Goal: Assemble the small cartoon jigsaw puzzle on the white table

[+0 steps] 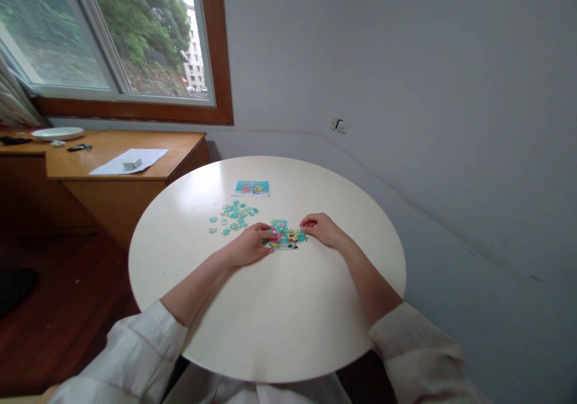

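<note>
A partly joined jigsaw puzzle (282, 235) with pink, teal and yellow cartoon figures lies flat on the round white table (274, 320). My left hand (253, 243) rests at its left edge, thumb and fingers apart, the fingertips touching the puzzle and covering part of the pink figure. At the right edge, my right hand (321, 228) has thumb and forefinger closed on what looks like a small puzzle piece, mostly hidden by the fingertips. Several loose teal puzzle pieces (237, 211) are scattered beyond my left hand.
A picture card (250, 188) with the same cartoon figures lies farther back on the table. To the left stands a wooden desk (184, 145) with a paper sheet (153, 156), a small white box (132, 163) and a white plate (58, 133). A wall (451, 121) rises close on the right.
</note>
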`<state>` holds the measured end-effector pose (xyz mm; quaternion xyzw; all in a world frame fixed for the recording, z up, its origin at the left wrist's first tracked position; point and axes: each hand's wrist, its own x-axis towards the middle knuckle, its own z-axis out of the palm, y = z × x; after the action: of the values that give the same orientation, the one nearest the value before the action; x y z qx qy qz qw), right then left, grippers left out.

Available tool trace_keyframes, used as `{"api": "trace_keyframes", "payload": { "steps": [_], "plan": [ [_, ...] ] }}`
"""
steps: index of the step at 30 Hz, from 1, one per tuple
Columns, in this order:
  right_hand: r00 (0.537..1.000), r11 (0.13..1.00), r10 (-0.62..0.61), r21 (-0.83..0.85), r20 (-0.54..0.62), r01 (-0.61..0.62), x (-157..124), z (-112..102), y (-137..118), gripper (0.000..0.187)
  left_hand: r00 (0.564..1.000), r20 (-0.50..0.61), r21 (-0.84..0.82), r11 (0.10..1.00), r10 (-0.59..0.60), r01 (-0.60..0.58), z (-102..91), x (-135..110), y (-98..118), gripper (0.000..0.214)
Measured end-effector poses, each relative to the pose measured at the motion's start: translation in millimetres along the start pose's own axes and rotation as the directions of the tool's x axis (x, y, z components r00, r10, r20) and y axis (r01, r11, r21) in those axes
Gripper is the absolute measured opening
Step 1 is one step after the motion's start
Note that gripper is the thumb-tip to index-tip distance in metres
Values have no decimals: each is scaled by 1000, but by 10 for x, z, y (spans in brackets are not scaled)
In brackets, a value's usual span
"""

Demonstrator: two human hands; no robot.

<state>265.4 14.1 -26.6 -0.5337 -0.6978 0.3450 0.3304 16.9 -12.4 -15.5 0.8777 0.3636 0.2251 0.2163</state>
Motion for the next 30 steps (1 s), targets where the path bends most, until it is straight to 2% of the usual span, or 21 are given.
{"api": "trace_keyframes", "payload": {
  "steps": [14,20,30],
  "plan": [
    [1000,992,-27,-123,-6,26,-6,15,-32,12,1000,25,26,1000,-15,15,-16,4,27,33],
    [995,989,-95,-119,-28,91,4,21,11,16,1000,26,22,1000,-8,7,-4,1,2,33],
    [998,986,-47,-163,-28,42,-26,15,-44,15,999,34,80,997,3,-6,-19,-2,30,33]
  ]
}}
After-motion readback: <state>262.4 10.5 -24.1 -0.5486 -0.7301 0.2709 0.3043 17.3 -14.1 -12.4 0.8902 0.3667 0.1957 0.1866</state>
